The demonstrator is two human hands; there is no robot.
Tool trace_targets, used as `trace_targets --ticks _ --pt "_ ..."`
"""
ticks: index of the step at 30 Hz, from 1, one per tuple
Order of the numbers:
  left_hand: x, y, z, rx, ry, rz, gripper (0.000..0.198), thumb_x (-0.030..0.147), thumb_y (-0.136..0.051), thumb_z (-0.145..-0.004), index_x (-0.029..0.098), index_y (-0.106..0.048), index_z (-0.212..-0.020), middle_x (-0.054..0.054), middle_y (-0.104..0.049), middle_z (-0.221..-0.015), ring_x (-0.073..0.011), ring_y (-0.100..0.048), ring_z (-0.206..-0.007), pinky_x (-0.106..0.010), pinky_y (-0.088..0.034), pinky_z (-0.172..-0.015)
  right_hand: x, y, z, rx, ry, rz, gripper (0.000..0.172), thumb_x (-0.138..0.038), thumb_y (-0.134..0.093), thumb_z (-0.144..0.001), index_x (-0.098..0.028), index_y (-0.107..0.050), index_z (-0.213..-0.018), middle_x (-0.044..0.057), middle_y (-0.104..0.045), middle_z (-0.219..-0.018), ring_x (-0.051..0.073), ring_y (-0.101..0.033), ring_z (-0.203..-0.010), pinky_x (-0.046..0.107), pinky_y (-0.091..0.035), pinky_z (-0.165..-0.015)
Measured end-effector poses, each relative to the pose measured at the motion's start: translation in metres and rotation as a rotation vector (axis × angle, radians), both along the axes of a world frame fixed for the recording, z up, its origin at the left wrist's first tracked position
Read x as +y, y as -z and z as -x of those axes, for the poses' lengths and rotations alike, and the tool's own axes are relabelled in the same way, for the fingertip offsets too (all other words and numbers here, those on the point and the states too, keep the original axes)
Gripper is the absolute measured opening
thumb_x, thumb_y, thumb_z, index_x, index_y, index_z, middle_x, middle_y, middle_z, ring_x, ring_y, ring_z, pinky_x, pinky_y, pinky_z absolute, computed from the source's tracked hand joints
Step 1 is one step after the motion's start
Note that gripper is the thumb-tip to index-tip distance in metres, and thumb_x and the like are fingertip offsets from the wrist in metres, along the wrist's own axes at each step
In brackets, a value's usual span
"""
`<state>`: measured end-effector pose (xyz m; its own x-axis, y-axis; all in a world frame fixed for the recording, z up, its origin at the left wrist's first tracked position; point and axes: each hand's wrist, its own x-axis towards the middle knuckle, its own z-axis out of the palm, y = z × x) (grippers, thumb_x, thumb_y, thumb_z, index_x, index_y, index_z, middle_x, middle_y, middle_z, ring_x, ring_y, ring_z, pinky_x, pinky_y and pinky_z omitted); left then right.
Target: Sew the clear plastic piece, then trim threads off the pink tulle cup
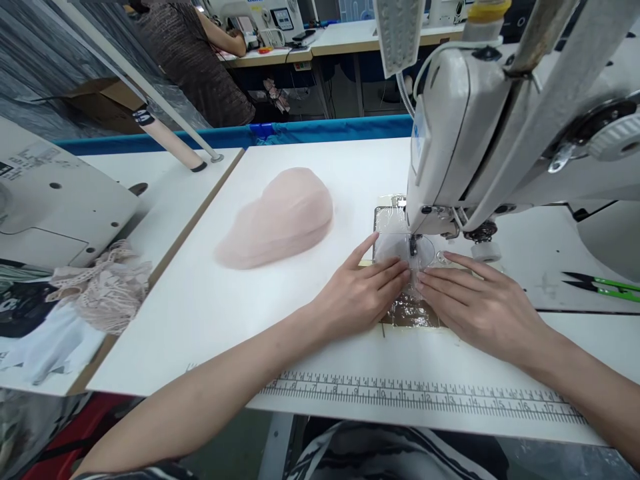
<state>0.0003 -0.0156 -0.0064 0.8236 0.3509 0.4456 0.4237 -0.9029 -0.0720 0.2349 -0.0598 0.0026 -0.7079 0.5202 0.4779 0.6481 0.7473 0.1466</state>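
My left hand (pixel 367 292) lies flat at the left of the sewing machine's presser foot (pixel 413 245), fingers stretched out and index finger pointing away from me. To the right of the foot, my right hand (pixel 483 303) also rests flat, its fingertips pointing toward the needle area. A pale, see-through piece (pixel 391 245) lies by the foot beside my left fingertips; its edges are hard to make out. Beneath my hands is a needle plate area covered with shiny clear tape (pixel 414 312). The sewing machine head (pixel 450 133) stands directly beyond the hands.
Pink sheer cup-shaped pieces (pixel 285 217) lie on the white table left of my hands. Green-handled thread snips (pixel 607 287) are at the right. A printed ruler (pixel 400 393) runs along the front edge. Another machine (pixel 60 193) and beige trim (pixel 107 287) stand left. A person (pixel 193 60) works beyond.
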Motion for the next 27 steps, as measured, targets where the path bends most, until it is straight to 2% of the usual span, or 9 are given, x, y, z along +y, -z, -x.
trace_targets --ticks 5,8,11,17,23,27 --pt "0.004 0.001 -0.001 0.017 -0.048 0.021 0.036 0.028 -0.047 -0.098 0.009 -0.06 -0.126 -0.009 -0.067 -0.127 -0.0201 -0.062 -0.12 -0.055 -0.013 -0.125 0.003 0.004 0.001 0.007 0.045 -0.002 0.024 -0.004 -0.058 -0.089 -0.014 -0.074 -0.104 0.008 -0.075 -0.108 0.021 -0.071 -0.101 0.042 -0.052 -0.102" --pt "-0.001 0.0 -0.002 0.015 -0.064 0.01 0.041 0.037 -0.046 -0.098 0.01 -0.061 -0.125 -0.009 -0.067 -0.126 -0.0205 -0.062 -0.12 -0.054 -0.016 -0.124 0.004 0.005 0.001 -0.003 0.076 -0.002 0.024 -0.005 -0.057 -0.09 -0.014 -0.074 -0.104 0.007 -0.075 -0.11 0.021 -0.071 -0.101 0.042 -0.05 -0.104" --pt "-0.008 -0.001 -0.002 0.014 -0.085 0.004 0.04 0.036 -0.048 -0.098 0.008 -0.062 -0.123 -0.009 -0.068 -0.124 -0.0198 -0.062 -0.119 -0.051 -0.019 -0.124 0.003 0.006 0.001 0.005 0.105 0.001 0.022 -0.01 -0.056 -0.093 -0.015 -0.074 -0.105 0.007 -0.075 -0.11 0.021 -0.071 -0.102 0.042 -0.049 -0.103" --pt "-0.006 0.001 -0.003 -0.004 -0.094 -0.009 0.04 0.035 -0.047 -0.098 0.008 -0.063 -0.123 -0.011 -0.069 -0.122 -0.0214 -0.064 -0.116 -0.054 -0.022 -0.123 0.004 0.004 0.004 0.006 0.142 -0.013 0.022 -0.017 -0.057 -0.095 -0.015 -0.074 -0.109 0.008 -0.075 -0.109 0.022 -0.071 -0.1 0.041 -0.052 -0.093" --pt "0.002 0.004 -0.004 -0.001 -0.11 0.012 0.044 0.037 -0.049 -0.097 0.006 -0.06 -0.125 -0.012 -0.066 -0.127 -0.0232 -0.061 -0.12 -0.055 -0.017 -0.124 0.006 0.002 0.005 -0.045 0.191 -0.028 0.023 -0.022 -0.054 -0.098 -0.017 -0.074 -0.108 0.006 -0.074 -0.113 0.02 -0.072 -0.093 0.044 -0.05 -0.096" --pt "0.007 0.007 -0.005 -0.018 -0.119 0.009 0.046 0.04 -0.048 -0.097 0.006 -0.059 -0.126 -0.012 -0.066 -0.127 -0.0228 -0.062 -0.12 -0.055 -0.017 -0.124 0.01 0.002 0.007 -0.062 0.217 -0.039 0.026 -0.023 -0.051 -0.1 -0.015 -0.073 -0.109 0.007 -0.074 -0.114 0.021 -0.071 -0.096 0.045 -0.048 -0.098"
